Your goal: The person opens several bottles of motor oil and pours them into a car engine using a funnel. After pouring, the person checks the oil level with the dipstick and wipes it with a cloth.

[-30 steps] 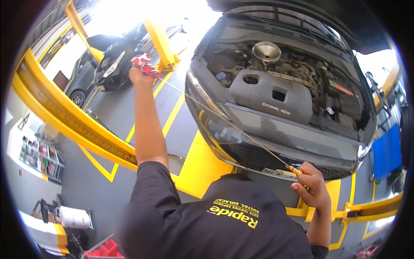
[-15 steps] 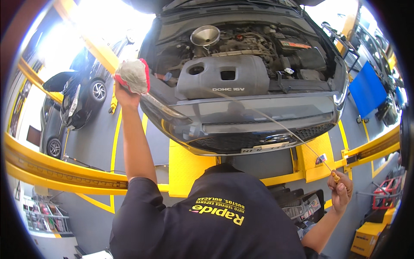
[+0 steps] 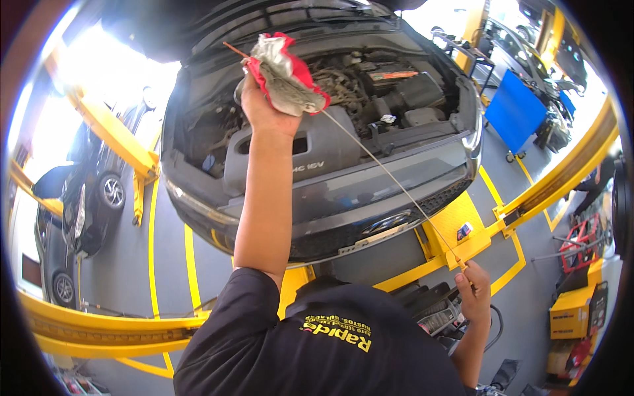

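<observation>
My left hand (image 3: 269,115) is raised over the engine bay, closed around a grey rag with red edging (image 3: 287,82). A long thin dipstick (image 3: 376,158) passes through the bunched rag, and its orange-brown end sticks out at the far left. At the near right, my right hand (image 3: 474,290) grips the dipstick's yellow handle. The rod slants across the front of a dark car (image 3: 317,204) whose hood is up. Below the rag lies the grey plastic engine cover (image 3: 333,135), partly hidden by my left forearm.
The battery (image 3: 393,80) sits at the right of the engine bay. Yellow lift arms (image 3: 119,336) stretch along both sides. A blue panel on wheels (image 3: 515,112) stands at the right, near yellow boxes (image 3: 569,310). Other dark cars (image 3: 92,198) are at the left.
My left hand has moved right with the rag, which now wraps the dipstick near its far end. My right hand still grips the handle, and the view has shifted.
</observation>
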Demonstrator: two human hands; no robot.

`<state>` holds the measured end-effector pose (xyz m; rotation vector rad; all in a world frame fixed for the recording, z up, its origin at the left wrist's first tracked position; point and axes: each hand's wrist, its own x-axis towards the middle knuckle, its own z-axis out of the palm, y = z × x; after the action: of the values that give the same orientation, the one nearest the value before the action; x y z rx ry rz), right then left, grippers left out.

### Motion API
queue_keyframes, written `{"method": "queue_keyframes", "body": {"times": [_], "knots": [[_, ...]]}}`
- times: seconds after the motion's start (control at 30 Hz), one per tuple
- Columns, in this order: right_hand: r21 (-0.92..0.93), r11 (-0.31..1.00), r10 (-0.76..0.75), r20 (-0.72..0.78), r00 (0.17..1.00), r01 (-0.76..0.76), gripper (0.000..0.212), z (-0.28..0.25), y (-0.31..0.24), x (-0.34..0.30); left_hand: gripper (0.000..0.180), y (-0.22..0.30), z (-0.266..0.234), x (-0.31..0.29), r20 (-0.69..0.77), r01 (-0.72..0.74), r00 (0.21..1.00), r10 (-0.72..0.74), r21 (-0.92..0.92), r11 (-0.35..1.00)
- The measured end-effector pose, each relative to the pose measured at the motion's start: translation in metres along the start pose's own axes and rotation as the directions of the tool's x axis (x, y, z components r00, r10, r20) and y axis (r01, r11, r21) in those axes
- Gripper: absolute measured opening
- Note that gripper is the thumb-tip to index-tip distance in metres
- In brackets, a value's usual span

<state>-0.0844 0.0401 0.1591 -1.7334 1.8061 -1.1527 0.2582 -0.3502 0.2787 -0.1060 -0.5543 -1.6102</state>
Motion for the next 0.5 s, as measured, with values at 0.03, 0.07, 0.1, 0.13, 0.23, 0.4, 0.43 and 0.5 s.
{"method": "queue_keyframes", "body": {"times": [0.03, 0.07, 0.1, 0.13, 0.23, 0.4, 0.43, 0.5], "knots": [[-0.077, 0.997, 0.011, -0.014, 1.000, -0.012, 0.045, -0.003, -0.003, -0.005, 0.045, 0.001, 0.007, 0.004, 0.172, 0.080, 0.983, -0.069, -0.059, 0.995], [-0.084, 0.996, 0.012, -0.042, 0.999, -0.015, 0.044, -0.002, -0.005, -0.009, 0.045, -0.004, 0.013, 0.006, 0.068, 0.035, 0.997, -0.032, -0.051, 0.998], [-0.093, 0.995, 0.018, -0.051, 0.999, -0.022, 0.044, -0.003, -0.007, -0.013, 0.045, -0.009, 0.017, 0.007, 0.181, 0.059, 0.982, -0.045, -0.077, 0.995], [-0.102, 0.995, 0.013, -0.053, 0.998, -0.018, 0.043, -0.001, -0.007, -0.016, 0.046, -0.014, 0.021, 0.007, 0.136, 0.049, 0.990, -0.039, -0.077, 0.996], [-0.131, 0.989, 0.062, -0.078, 0.995, -0.072, 0.041, 0.001, -0.003, -0.025, 0.050, -0.029, 0.028, 0.003, 0.186, -0.016, 0.982, 0.014, 0.009, 1.000], [0.015, 0.992, 0.128, -0.053, 0.990, -0.128, 0.042, 0.004, 0.007, -0.036, 0.059, -0.036, 0.038, -0.002, 0.214, -0.077, 0.974, 0.067, 0.039, 0.996], [0.047, 0.990, 0.136, -0.032, 0.990, -0.135, 0.042, 0.005, 0.008, -0.036, 0.058, -0.036, 0.038, -0.001, 0.220, -0.096, 0.972, 0.079, 0.068, 0.993], [0.096, 0.984, 0.149, -0.007, 0.989, -0.147, 0.043, 0.007, 0.008, -0.036, 0.051, -0.032, 0.036, 0.005, 0.123, -0.130, 0.987, 0.107, 0.192, 0.973]]}}
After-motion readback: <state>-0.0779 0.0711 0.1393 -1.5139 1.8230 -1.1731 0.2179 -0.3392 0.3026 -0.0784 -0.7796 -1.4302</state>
